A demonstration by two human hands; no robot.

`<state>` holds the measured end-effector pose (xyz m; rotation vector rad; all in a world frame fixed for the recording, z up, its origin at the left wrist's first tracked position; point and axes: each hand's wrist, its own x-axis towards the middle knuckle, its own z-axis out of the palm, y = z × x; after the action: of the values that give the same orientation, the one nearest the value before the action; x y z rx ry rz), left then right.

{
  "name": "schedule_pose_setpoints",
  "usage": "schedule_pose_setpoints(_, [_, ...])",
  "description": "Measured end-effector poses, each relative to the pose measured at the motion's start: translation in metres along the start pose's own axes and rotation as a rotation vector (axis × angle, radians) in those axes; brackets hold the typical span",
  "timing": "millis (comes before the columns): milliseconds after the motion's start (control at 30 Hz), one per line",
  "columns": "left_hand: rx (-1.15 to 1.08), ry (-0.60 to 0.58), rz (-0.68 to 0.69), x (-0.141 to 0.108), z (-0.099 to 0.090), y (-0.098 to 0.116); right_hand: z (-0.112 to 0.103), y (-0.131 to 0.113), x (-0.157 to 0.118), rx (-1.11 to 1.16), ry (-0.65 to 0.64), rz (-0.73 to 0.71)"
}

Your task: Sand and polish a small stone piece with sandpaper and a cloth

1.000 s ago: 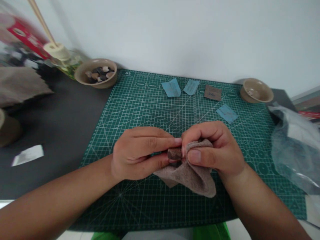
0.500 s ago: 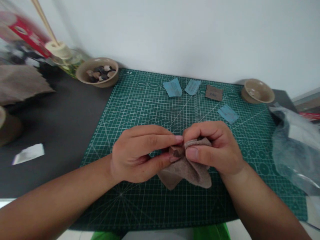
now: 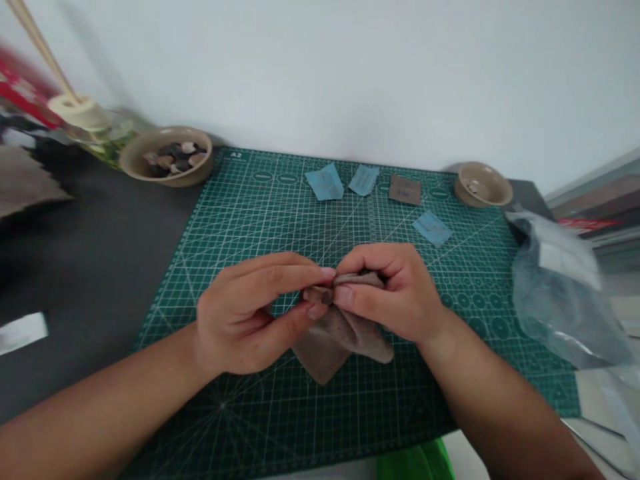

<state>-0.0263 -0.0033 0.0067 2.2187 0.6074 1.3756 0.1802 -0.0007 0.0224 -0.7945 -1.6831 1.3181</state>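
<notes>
Two hands, fuzzy brown cloth, dark pebble

a green cutting mat carries three blue sandpaper scraps and a brown one; a bowl of pebbles and a second bowl sit along the wall, a clear plastic bag off to the right.

From here, the one clear thing to read is "A2", printed in white at the far left corner of the green cutting mat. Its rulers and grid carry small figures along the edges, too small to make out. The brown sandpaper square near the far edge has dark marks on its face, perhaps handwritten, but they can't be read. The blue sandpaper pieces show only faint marks. The white label on the plastic bag shows no legible words. The red packaging at the left is too blurred to read, and so is the red strip at the right.
</notes>
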Motion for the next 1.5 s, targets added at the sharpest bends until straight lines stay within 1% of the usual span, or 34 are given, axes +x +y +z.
schedule_pose_setpoints(100, [0.022,0.001,-0.055,-0.002,-0.001,0.0,-0.001,0.001,0.002,-0.004,0.007,-0.024])
schedule_pose_setpoints(200, [0.047,-0.01,-0.108,-0.003,0.0,0.0,-0.002,0.003,0.004,-0.017,0.006,-0.013])
schedule_pose_setpoints(533, [0.091,0.04,-0.162,-0.004,0.003,-0.008,-0.005,0.008,0.005,-0.069,0.047,-0.01])
schedule_pose_setpoints(700, [0.088,0.034,-0.149,-0.005,0.005,-0.012,-0.005,0.009,0.004,-0.102,0.05,-0.021])
schedule_pose_setpoints(867, [0.065,0.015,-0.123,-0.003,0.005,-0.014,-0.006,0.01,0.004,-0.132,0.055,-0.002])
schedule_pose_setpoints(1100, [0.057,0.029,-0.087,-0.003,0.007,-0.017,-0.006,0.01,0.005,-0.178,0.057,-0.026])
schedule_pose_setpoints(1367, [0.072,0.011,-0.108,-0.005,0.006,-0.016,-0.006,0.009,0.005,-0.255,0.067,-0.005])
schedule_pose_setpoints(1500, [0.074,0.004,-0.108,-0.004,0.006,-0.015,-0.006,0.007,0.005,-0.311,0.066,-0.026])
